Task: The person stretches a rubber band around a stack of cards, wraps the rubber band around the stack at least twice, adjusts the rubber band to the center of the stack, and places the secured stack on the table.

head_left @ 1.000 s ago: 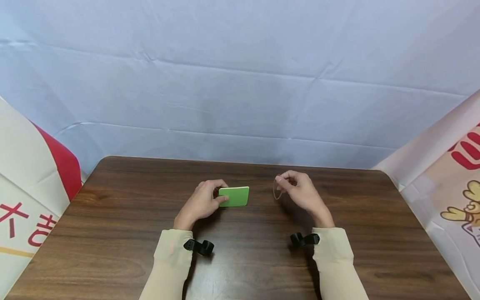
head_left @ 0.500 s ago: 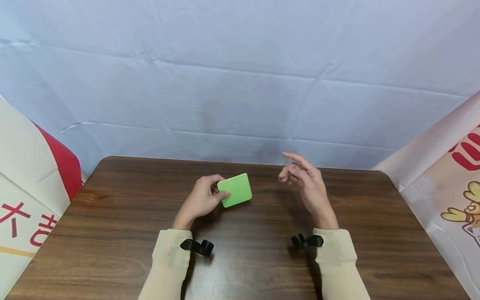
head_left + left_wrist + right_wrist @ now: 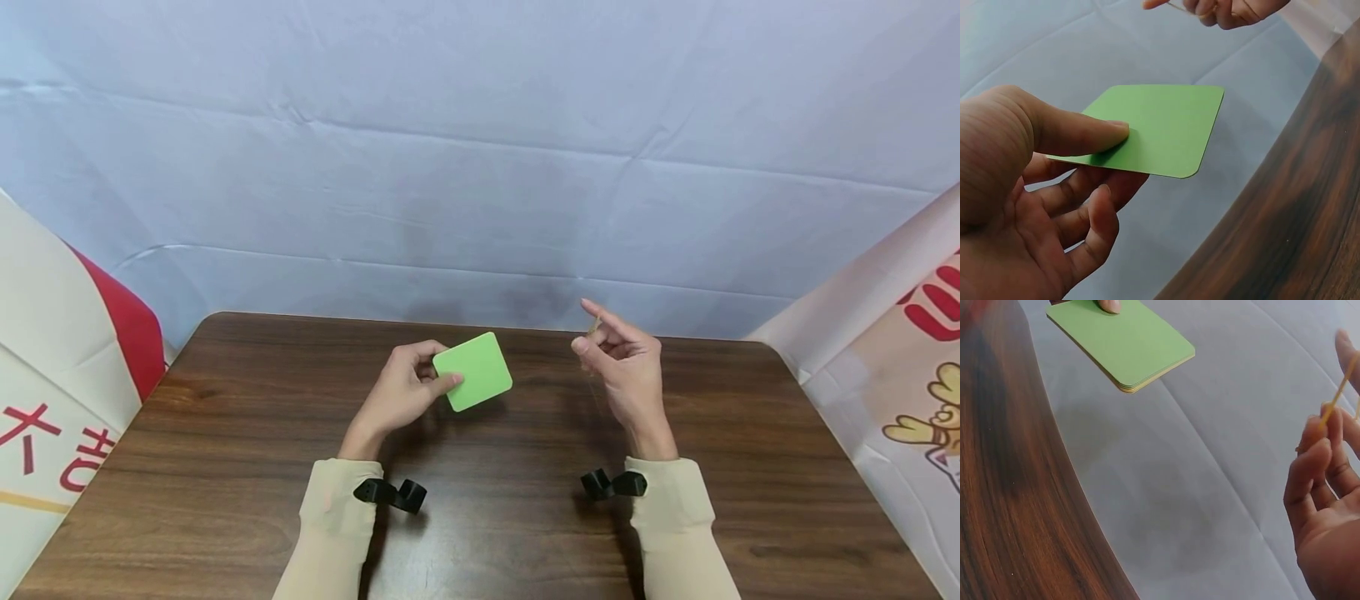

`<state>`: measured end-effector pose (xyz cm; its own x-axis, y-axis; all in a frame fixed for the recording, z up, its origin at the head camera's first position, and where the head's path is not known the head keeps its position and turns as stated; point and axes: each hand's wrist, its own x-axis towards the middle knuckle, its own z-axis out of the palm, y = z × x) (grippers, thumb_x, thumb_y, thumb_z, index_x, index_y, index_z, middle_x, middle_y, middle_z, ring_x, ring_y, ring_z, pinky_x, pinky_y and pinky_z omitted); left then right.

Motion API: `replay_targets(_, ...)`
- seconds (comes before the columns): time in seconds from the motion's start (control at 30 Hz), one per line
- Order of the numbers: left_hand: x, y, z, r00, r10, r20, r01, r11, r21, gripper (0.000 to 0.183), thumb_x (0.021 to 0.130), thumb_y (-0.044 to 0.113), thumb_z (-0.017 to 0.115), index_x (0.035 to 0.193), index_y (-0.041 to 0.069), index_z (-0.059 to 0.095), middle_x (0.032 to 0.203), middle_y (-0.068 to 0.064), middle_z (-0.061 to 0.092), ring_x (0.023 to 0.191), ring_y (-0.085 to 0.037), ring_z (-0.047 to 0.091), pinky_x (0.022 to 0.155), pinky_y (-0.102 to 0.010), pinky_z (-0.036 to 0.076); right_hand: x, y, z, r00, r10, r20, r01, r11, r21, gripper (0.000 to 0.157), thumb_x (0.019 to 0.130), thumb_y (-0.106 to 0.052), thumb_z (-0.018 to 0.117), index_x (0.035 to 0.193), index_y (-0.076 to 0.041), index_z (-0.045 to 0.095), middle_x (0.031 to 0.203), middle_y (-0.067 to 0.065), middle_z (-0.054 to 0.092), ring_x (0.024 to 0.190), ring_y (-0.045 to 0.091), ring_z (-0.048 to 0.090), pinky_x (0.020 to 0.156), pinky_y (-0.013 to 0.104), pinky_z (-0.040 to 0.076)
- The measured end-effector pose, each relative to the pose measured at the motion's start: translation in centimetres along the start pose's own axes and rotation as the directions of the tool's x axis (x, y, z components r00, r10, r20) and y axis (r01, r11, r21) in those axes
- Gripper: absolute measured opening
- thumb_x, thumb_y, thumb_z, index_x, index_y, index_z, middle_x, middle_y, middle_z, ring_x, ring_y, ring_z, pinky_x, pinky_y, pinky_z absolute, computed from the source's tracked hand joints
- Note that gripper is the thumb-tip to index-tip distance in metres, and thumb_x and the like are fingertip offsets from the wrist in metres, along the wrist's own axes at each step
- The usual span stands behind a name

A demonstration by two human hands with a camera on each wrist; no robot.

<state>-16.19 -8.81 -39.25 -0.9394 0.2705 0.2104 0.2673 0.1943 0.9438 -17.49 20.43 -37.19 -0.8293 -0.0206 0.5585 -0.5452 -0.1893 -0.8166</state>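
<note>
Held above the table in the head view is a thin stack of green cards [image 3: 480,371] with rounded corners. Its layered, yellowish edge shows in the right wrist view. My left hand [image 3: 396,387] pinches it at one side, thumb [image 3: 1100,132] on the top face and fingers beneath. Apart from it, to the right, my right hand [image 3: 632,371] holds a thin yellowish rubber band [image 3: 1340,389]. The band runs taut from the extended index finger to the curled fingers. Part of the band is hidden by the hand.
A dark wood-grain table [image 3: 750,467] lies under both hands. Behind it hangs a pale blue-grey cloth [image 3: 480,167], with printed banners [image 3: 67,367] at the sides. Black cameras [image 3: 390,493] sit on both cuffs.
The card stack has tilted so that its broad face turns upward. My right hand has risen slightly and turned, its index finger now extended with the rubber band stretched between the fingers.
</note>
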Motion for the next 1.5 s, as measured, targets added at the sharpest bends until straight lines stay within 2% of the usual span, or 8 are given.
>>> replay_targets(0.17, 0.0, 0.3, -0.1, 1.0, -0.005, 0.011, 0.005, 1.0, -0.023, 0.013, 0.088, -0.003, 0.074, 0.099, 0.001, 0.071, 0.084, -0.008, 0.069, 0.068, -0.019, 0.065, 0.062, -0.026, 0.051, 0.0, -0.5, 0.2, 0.994, 0.049, 0.1, -0.051, 0.999, 0.016, 0.06, 0.076, 0.019, 0.076, 0.133, 0.011, 0.059, 0.082, 0.006, 0.06, 0.08, 0.017, 0.058, 0.069, 0.024, 0.054)
replay_targets(0.3, 0.0, 0.5, -0.2, 0.999, -0.024, 0.039, 0.027, 0.996, -0.09, 0.014, 0.088, -0.005, 0.073, 0.101, -0.002, 0.07, 0.088, -0.011, 0.071, 0.073, -0.021, 0.07, 0.068, -0.03, 0.056, -0.2, -0.8, 0.3, 0.968, 0.162, 0.194, -0.143, 0.984, -0.11, 0.074, 0.069, 0.018, 0.082, 0.138, 0.006, 0.056, 0.097, 0.012, 0.054, 0.095, 0.022, 0.054, 0.086, 0.028, 0.053)
replay_targets(0.4, -0.1, 0.7, -0.3, 0.996, -0.054, 0.075, 0.066, 0.984, -0.167, 0.015, 0.088, -0.005, 0.072, 0.103, -0.004, 0.069, 0.091, -0.014, 0.072, 0.077, -0.022, 0.072, 0.074, -0.034, 0.058, -0.4, -0.8, 0.4, 0.929, 0.236, 0.284, -0.142, 0.938, -0.315, 0.084, 0.066, 0.006, 0.091, 0.141, -0.007, 0.055, 0.109, 0.014, 0.047, 0.105, 0.025, 0.049, 0.093, 0.033, 0.048)
replay_targets(0.53, -0.2, 0.9, -0.4, 0.987, -0.092, 0.131, 0.126, 0.953, -0.276, 0.016, 0.089, -0.004, 0.071, 0.104, -0.007, 0.067, 0.091, -0.013, 0.072, 0.075, -0.02, 0.072, 0.075, -0.035, 0.058, -0.8, -0.8, 1.0, 0.866, 0.319, 0.386, -0.075, 0.845, -0.529, 0.099, 0.061, -0.022, 0.1, 0.145, -0.024, 0.048, 0.122, 0.012, 0.04, 0.119, 0.025, 0.042, 0.1, 0.045, 0.043)
replay_targets(0.7, -0.2, 1.0, -0.3, 0.978, -0.111, 0.178, 0.169, 0.919, -0.356, 0.017, 0.088, -0.001, 0.072, 0.104, -0.007, 0.067, 0.082, -0.005, 0.07, 0.066, -0.012, 0.063, 0.064, -0.028, 0.048, -1.1, -0.6, 2.0, 0.815, 0.378, 0.44, -0.05, 0.802, -0.595, 0.11, 0.057, -0.04, 0.101, 0.149, -0.032, 0.04, 0.128, 0.008, 0.035, 0.128, 0.023, 0.036, 0.108, 0.05, 0.035)
replay_targets(0.87, -0.2, 1.1, 0.0, 0.97, -0.102, 0.222, 0.185, 0.898, -0.398, 0.016, 0.087, 0.0, 0.072, 0.102, -0.002, 0.069, 0.076, 0.0, 0.069, 0.062, -0.01, 0.055, 0.059, -0.025, 0.043, -1.2, -0.5, 2.6, 0.813, 0.36, 0.457, -0.033, 0.813, -0.581, 0.111, 0.055, -0.041, 0.101, 0.148, -0.034, 0.04, 0.13, 0.004, 0.035, 0.129, 0.023, 0.035, 0.108, 0.05, 0.034)
replay_targets(1.1, -0.2, 1.0, 0.6, 0.951, -0.055, 0.304, 0.205, 0.848, -0.489, 0.014, 0.086, -0.004, 0.069, 0.096, 0.006, 0.071, 0.075, 0.0, 0.068, 0.06, -0.01, 0.052, 0.055, -0.024, 0.039, -1.2, -0.6, 2.8, 0.805, 0.323, 0.498, -0.005, 0.843, -0.538, 0.114, 0.055, -0.037, 0.102, 0.15, -0.029, 0.04, 0.136, 0.002, 0.035, 0.131, 0.02, 0.034, 0.107, 0.048, 0.035)
replay_targets(1.5, -0.3, 1.6, 1.0, 0.921, -0.025, 0.388, 0.231, 0.838, -0.494, 0.015, 0.085, -0.001, 0.071, 0.097, 0.009, 0.072, 0.076, 0.0, 0.069, 0.062, -0.011, 0.052, 0.051, -0.023, 0.035, -1.4, -0.8, 3.7, 0.762, 0.267, 0.59, 0.021, 0.901, -0.434, 0.113, 0.056, -0.025, 0.103, 0.15, -0.024, 0.04, 0.142, 0.009, 0.034, 0.128, 0.022, 0.036, 0.103, 0.048, 0.041)
